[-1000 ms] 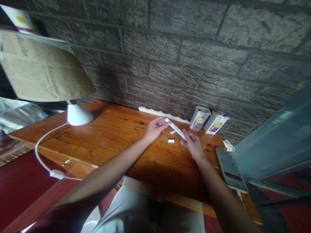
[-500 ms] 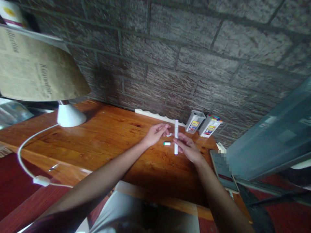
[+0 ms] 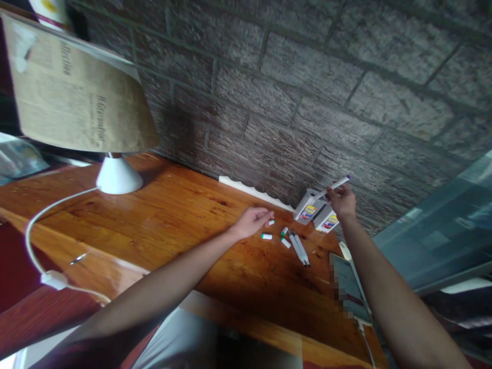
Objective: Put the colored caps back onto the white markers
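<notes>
My right hand (image 3: 343,199) grips a white marker (image 3: 334,185) with a purple end. The marker is tilted, its lower end at the mouth of the left clear plastic container (image 3: 305,211). My left hand (image 3: 251,223) is just above the desk, its fingers curled in and close together; anything between them is hidden. Right below its fingertips is a small white cap (image 3: 271,222). Nearby lie green-ended caps (image 3: 266,237) and two uncapped markers (image 3: 299,248), side by side.
The right container (image 3: 326,221) stands beside the left one, partly behind my right hand. A tablet-like device (image 3: 349,287) with a cable lies at the desk's right edge. On the left stands a lamp (image 3: 120,175). A stone wall (image 3: 269,113) rises behind the wooden desk (image 3: 192,205).
My right hand has carried the marker up and right, from above the desk to the left container, and tilted it. The two uncapped markers and more caps now show. My left hand stays near the caps.
</notes>
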A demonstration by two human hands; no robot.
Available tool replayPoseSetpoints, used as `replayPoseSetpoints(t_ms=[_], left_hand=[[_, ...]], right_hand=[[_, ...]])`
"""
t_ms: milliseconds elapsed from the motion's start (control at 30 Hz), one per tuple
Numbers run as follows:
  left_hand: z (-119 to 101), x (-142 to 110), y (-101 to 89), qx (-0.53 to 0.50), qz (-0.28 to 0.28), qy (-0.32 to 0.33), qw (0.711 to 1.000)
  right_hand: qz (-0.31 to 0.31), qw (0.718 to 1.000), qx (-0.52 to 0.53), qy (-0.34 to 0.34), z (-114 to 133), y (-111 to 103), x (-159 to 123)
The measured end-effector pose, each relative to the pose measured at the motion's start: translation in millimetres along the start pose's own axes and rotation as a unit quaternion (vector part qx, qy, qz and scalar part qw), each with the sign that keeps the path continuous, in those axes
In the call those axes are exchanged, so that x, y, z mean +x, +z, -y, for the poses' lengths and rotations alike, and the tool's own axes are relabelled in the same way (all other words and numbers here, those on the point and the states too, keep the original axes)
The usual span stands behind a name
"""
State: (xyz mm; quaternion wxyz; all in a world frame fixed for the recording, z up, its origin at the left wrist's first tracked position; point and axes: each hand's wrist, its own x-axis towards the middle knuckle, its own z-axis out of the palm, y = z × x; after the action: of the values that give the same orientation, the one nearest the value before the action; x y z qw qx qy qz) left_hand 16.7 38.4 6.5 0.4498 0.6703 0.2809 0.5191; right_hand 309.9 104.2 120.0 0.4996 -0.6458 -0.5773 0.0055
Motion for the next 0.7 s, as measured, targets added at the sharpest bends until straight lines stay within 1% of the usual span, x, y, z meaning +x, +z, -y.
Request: replayPoseSetpoints(t_ms=[67,100,167,233,333,467,500,567,633,700], left_hand=[[0.7,0.2,0.0,0.001,0.001,0.004,1.000],[1.3,0.4,-0.1,0.002,0.000,0.005,1.000],[2.5,0.8,-0.5,0.003,0.000,0.004,1.000],[3.9,1.1,-0.5,0.006,0.001,0.005,1.000],[7.0,2.0,0.0,0.026,0.004,0.012,1.000],[13.7,3.8,0.1,0.051,0.012,0.020,0.998],[15.2,4.1,-0.3,0.060,0.015,0.022,0.998],[16.9,3.9,-1.4,0.085,0.023,0.024,0.996],[16.2,2.6,-3.2,0.128,0.032,0.032,0.991],[13.5,0.4,-5.2,0.186,0.049,0.049,0.980]], right_hand=[[0.047,0.995,-0.082,0.022,-1.9,3.4,-2.2],[0.071,0.991,-0.107,0.029,-2.0,5.0,-4.6],[0.126,0.981,-0.149,0.017,-0.9,7.0,-9.2],[0.158,0.971,-0.178,0.007,1.2,7.0,-12.0],[0.200,0.962,-0.186,0.011,3.9,5.2,-11.3],[0.275,0.950,-0.148,0.025,5.8,2.5,-5.1],[0.280,0.949,-0.143,0.024,6.6,1.4,-3.7],[0.260,0.956,-0.135,0.015,8.6,-2.1,-3.5],[0.198,0.972,-0.127,-0.005,10.2,-5.9,-10.4],[0.120,0.986,-0.107,-0.034,8.8,-7.2,-27.6]])
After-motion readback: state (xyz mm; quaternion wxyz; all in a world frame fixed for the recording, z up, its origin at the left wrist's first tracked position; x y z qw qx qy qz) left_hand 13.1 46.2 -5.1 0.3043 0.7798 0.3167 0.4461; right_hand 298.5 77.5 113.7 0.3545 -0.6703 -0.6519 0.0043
